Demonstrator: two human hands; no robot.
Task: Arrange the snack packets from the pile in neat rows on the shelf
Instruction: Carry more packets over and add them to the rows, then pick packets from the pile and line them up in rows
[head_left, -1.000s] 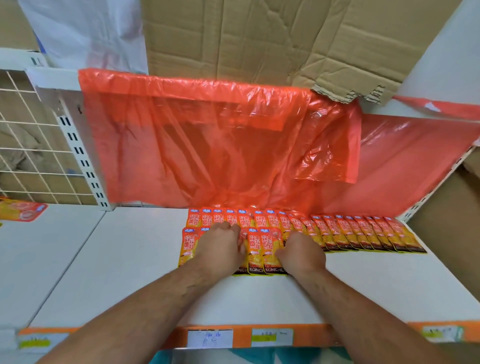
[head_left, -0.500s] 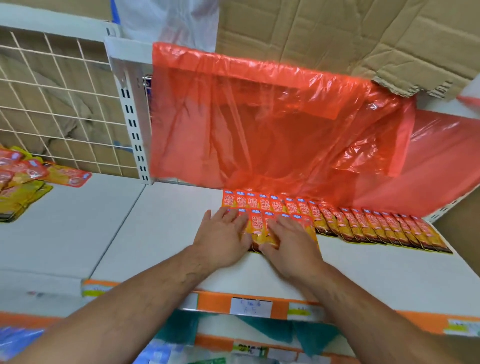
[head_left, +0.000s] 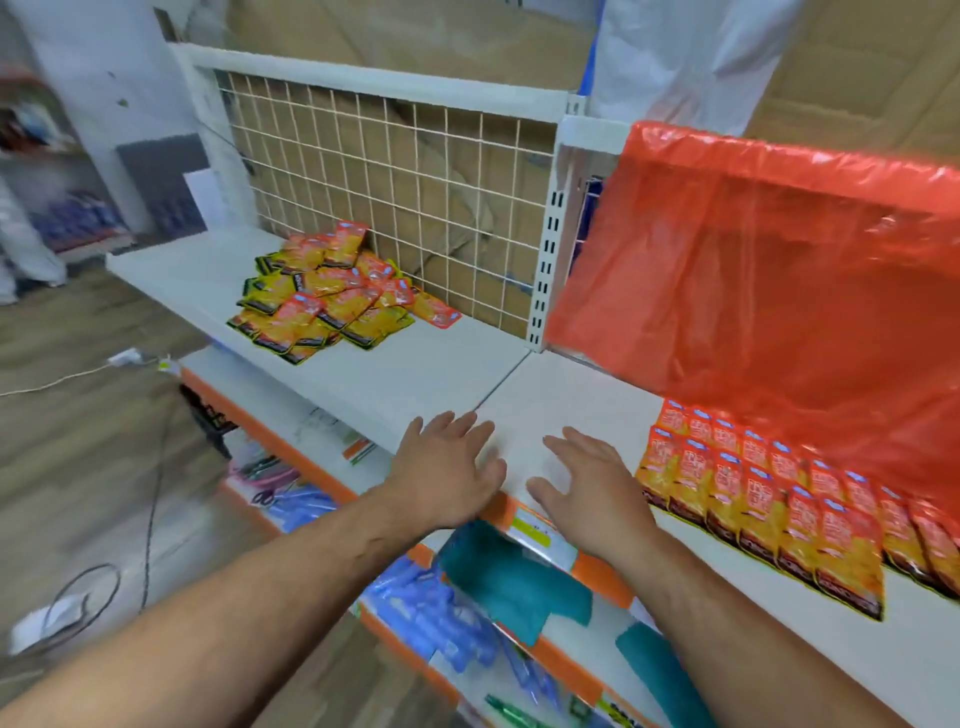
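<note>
Pile: loose snack packets heaped at the back of the shelf, toward its left end, against the wire grid.
Rows: two overlapping rows of packets lying flat on the right part of the shelf, the nearer row reaching toward the front edge.
Left hand: fingers spread, grasping nothing, over the front edge near the seam between the shelf boards.
Right hand: fingers spread and empty, at the front edge just left of the rows; possibly touching the board, the blur makes that unclear.
Red plastic sheet: hangs behind the rows.
Lower shelf: blue packets.
</note>
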